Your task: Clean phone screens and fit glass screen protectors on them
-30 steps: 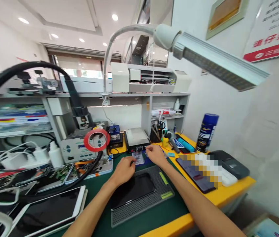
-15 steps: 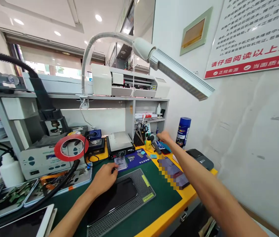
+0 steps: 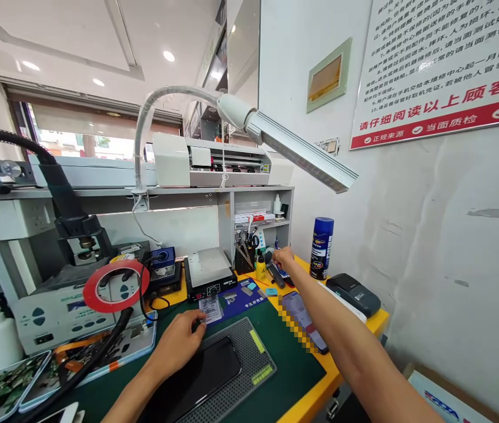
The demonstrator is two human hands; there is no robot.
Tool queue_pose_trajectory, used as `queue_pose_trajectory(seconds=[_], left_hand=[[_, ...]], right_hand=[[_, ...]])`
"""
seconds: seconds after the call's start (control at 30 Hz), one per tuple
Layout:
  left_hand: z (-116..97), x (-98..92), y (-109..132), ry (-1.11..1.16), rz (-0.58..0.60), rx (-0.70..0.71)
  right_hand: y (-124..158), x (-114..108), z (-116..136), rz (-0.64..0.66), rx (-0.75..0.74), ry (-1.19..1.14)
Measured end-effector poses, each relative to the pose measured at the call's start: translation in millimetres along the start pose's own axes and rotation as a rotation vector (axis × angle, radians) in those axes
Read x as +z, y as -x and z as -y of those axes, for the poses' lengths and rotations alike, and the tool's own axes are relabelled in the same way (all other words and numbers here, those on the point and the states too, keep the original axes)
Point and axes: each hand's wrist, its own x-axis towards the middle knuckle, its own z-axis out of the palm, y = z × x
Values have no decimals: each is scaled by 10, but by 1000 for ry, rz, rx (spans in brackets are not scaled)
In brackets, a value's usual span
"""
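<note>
My left hand (image 3: 181, 339) rests on the upper edge of a grey perforated mat (image 3: 249, 352), its fingers curled and pinching a small clear packet (image 3: 210, 307). A black phone (image 3: 196, 382) lies face up on that mat, just below the hand. My right hand (image 3: 283, 257) is stretched far out to the tool holder (image 3: 245, 254) at the back right, with its fingers bent over the dark tools (image 3: 275, 273) lying beside a small yellow bottle (image 3: 260, 269). What those fingers hold, if anything, is hidden.
A black heating plate box (image 3: 207, 271) stands behind the mat. A roll of red tape (image 3: 114, 286) hangs on a black hose at the left. A blue spray can (image 3: 321, 247), a dark printer (image 3: 353, 293) and another phone (image 3: 300, 311) sit at the right. A lamp (image 3: 293, 150) hangs overhead.
My right hand left the packet and reached out to the tools at the back right. My head turned right, so the bench slid left. The left hand stayed on the packet.
</note>
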Motion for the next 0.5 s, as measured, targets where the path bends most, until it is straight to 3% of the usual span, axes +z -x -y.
queue_pose_trajectory(seconds=[0.17,0.5], left_hand=[[-2,4,1,11,-8,-6],[-35,-13,15,138,-23,-40]], right_hand=[[-54,-90,-18,66,136,-69],[165,-462,-14,32,117,-293]])
